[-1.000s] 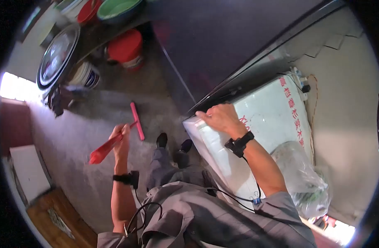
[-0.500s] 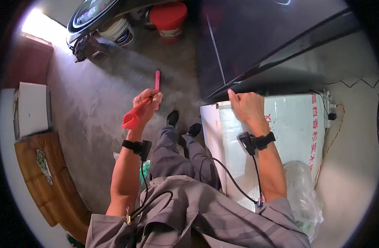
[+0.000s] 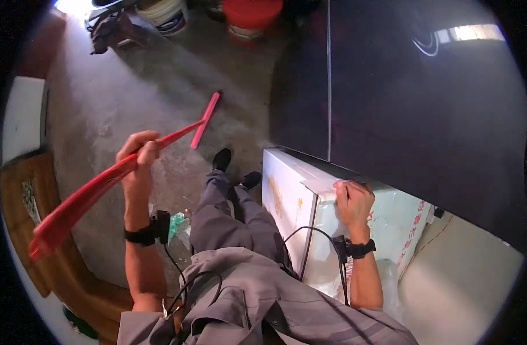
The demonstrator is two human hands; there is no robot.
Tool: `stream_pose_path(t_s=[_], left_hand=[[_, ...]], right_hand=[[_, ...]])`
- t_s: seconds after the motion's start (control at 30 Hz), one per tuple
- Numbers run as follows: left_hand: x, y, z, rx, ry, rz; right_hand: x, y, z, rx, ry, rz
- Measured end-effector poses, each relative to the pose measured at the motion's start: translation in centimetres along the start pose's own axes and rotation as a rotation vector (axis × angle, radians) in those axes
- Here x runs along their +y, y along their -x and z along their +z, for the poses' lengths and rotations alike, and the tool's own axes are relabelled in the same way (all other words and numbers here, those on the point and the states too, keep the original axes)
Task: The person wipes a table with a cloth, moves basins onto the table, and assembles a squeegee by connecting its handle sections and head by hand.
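My left hand is closed round the long red handle of a broom. The handle's wide end points to the lower left, and its pink head rests on the grey floor. My right hand is at the top edge of a white box with red lettering, beside a large dark glossy panel. Its fingers are curled at the edge of the box, and what they grip, if anything, is hidden.
A red bucket and a white bucket stand at the top. Brown wooden furniture lines the left side. Green and clear plastic lies near my legs. A clear bag is beside the box.
The view has shifted, and the dark panel fills more of the upper right. My left hand has moved left with the red handle, which now shows at full length. My right hand stays at the box edge.
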State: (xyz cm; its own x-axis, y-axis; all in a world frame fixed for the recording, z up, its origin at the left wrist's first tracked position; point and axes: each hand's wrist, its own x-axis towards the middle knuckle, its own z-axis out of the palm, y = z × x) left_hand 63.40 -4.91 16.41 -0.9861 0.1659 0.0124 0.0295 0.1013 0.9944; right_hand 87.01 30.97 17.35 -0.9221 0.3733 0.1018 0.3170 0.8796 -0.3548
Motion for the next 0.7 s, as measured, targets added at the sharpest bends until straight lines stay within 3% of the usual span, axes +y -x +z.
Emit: stream_pose_path(t_s=[0.13,0.33,0.53,0.6,0.7], left_hand=[[0.9,-3.7,0.8,-0.184,0.144,0.021],[1.0,-6.6,7.4,-0.490,0.218,-0.104],[3.8,-3.9,11.3,-0.705,0.043,-0.079],[4.5,-2.9,11.8,-0.808,-0.008,0.092],[5.3,-1.4,13.4,-0.861,0.030,0.168]], right_hand=[[-0.3,-0.3,-0.4,-0.034,-0.015,0.057],[-0.9,-0.5,-0.7,-0.016,-0.044,0.126],[-1.0,-0.3,-1.0,-0.039,-0.034,0.194],[-1.1,-0.3,-1.0,-0.003,-0.031,0.197],[-0.9,0.0,-0.8,-0.006,-0.039,0.192]])
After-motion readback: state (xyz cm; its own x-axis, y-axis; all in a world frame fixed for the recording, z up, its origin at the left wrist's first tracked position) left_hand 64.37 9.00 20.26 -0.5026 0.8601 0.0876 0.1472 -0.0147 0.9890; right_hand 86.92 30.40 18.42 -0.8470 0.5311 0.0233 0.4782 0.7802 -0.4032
